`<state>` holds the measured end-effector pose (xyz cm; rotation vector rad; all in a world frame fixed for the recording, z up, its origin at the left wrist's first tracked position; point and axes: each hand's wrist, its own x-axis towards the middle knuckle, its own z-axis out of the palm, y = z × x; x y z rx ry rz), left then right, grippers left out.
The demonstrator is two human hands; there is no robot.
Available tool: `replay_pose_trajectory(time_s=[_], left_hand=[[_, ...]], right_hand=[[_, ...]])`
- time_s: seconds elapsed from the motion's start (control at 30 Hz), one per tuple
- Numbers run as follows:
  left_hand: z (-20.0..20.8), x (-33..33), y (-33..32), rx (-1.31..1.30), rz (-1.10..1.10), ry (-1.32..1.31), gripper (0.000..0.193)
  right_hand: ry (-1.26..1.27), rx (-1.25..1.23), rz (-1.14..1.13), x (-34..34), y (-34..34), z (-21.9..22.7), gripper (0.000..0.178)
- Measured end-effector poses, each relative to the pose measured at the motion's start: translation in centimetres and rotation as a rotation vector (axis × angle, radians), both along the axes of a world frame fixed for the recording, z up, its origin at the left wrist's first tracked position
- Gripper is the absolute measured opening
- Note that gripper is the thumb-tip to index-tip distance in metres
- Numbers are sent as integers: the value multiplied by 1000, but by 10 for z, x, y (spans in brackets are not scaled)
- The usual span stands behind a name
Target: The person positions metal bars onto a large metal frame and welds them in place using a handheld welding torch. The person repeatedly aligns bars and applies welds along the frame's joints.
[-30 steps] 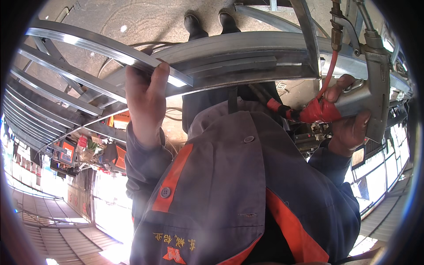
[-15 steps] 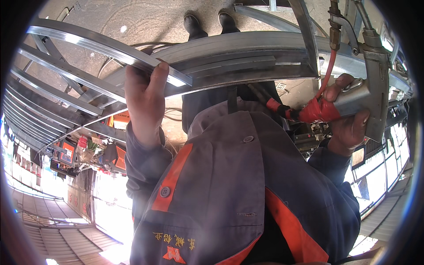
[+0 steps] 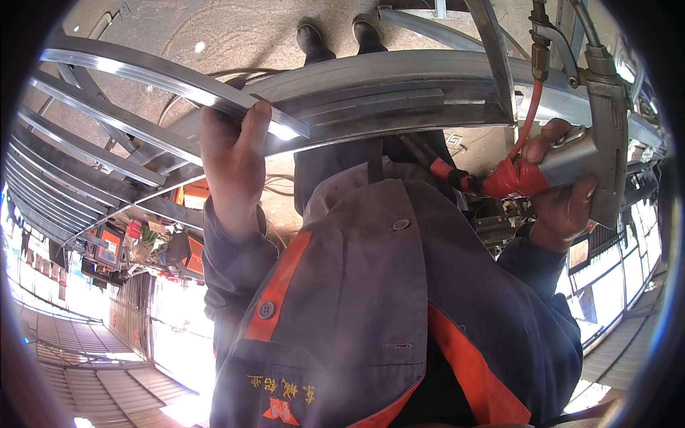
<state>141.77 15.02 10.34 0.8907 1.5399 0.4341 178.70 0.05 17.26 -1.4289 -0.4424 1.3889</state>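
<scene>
My left hand (image 3: pixel 234 160) is closed on a shiny aluminium bar (image 3: pixel 171 80), the thumb over its edge close to the bar's right end. That end lies against a wide grey metal rail (image 3: pixel 399 68) running across in front of me. My right hand (image 3: pixel 560 210) is wrapped round the grip of a grey metal hand tool (image 3: pixel 606 135), of a kind I cannot make out. Red tape (image 3: pixel 510 180) covers part of the tool beside my fingers. An orange hose (image 3: pixel 529 118) runs from the taped part up to a brass-coloured fitting (image 3: pixel 541 63). The tool's working end cannot be made out.
Several parallel metal bars (image 3: pixel 107 107) lie at the left, like a rack. An upright metal strut (image 3: pixel 492 50) joins the rail at its right. Cables (image 3: pixel 171 107) lie on the concrete floor (image 3: pixel 235 32). Orange boxes and clutter (image 3: pixel 193 253) stand at the left.
The left end of the aluminium bar has dipped slightly toward me. Both hands and the hand tool stay almost where they were.
</scene>
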Motion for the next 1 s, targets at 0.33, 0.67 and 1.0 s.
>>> replay_pose_trajectory(time_s=[0.33,0.67,1.0], left_hand=[[5,3,2,8,-5,-45,31],[6,5,1,5,-13,-68,45],[3,7,3,-1,-5,-35,28]], right_hand=[[-1,20,24,0,1,0,65],[-2,7,16,0,1,1,65],[29,4,-7,-1,-3,2,67]])
